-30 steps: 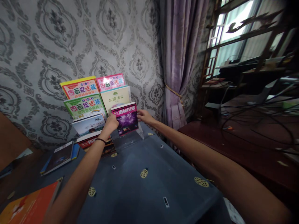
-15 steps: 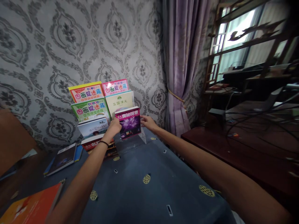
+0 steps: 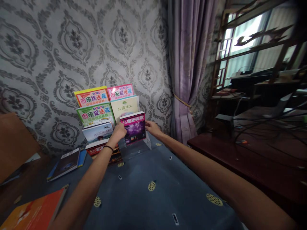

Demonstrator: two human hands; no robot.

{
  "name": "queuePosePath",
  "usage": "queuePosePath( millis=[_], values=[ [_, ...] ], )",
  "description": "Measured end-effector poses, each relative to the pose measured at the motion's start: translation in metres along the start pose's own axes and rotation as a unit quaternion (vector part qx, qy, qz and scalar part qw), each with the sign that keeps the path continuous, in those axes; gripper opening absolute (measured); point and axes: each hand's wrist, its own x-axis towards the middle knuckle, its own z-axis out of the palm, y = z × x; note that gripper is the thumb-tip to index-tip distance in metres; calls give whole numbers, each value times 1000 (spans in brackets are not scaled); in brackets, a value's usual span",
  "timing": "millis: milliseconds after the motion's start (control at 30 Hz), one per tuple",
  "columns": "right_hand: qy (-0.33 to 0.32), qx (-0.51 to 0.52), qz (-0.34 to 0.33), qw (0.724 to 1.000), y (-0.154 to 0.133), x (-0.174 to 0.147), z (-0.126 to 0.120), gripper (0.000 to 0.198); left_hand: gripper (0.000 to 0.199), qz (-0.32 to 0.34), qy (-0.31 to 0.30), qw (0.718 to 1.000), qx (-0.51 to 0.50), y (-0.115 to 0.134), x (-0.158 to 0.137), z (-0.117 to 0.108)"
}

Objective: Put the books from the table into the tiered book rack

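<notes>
A purple book [image 3: 134, 130] with a pink title band leans in the lower right of a clear, tiered display stand [image 3: 148, 142]. My left hand [image 3: 119, 131] is closed on its left edge, and my right hand [image 3: 152, 127] grips the right edge with bent fingers. Behind it rises a cream book [image 3: 125, 108], with a pink book [image 3: 120, 91] above that. The left column holds an orange book [image 3: 92, 98], a green book [image 3: 94, 114], a pale blue book [image 3: 99, 133] and a red book [image 3: 93, 149], the last partly hidden by my left forearm.
Stacked dark and blue books [image 3: 67, 162] lie left of the stand, and an orange-covered book [image 3: 33, 210] lies nearer. A cardboard box [image 3: 18, 143] stands far left. The dark blue tablecloth [image 3: 134, 204] ends at the right, before a dark red desk [image 3: 216, 153] with cables.
The view has shifted slightly, so everything sits a little lower and further right. Both hands stay at the sides of the purple book, which keeps its place on the stand.
</notes>
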Motion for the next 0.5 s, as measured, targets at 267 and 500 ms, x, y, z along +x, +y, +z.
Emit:
queuePosePath(
  millis=[267,500],
  values=[
    [-1,-13,-12,1000,4,0,1,43,39,0,3,1000,9,0,-2,0],
    [5,-7,-23,1000,12,2,2,49,38,0,1,1000,14,0,2,1]
  ],
)
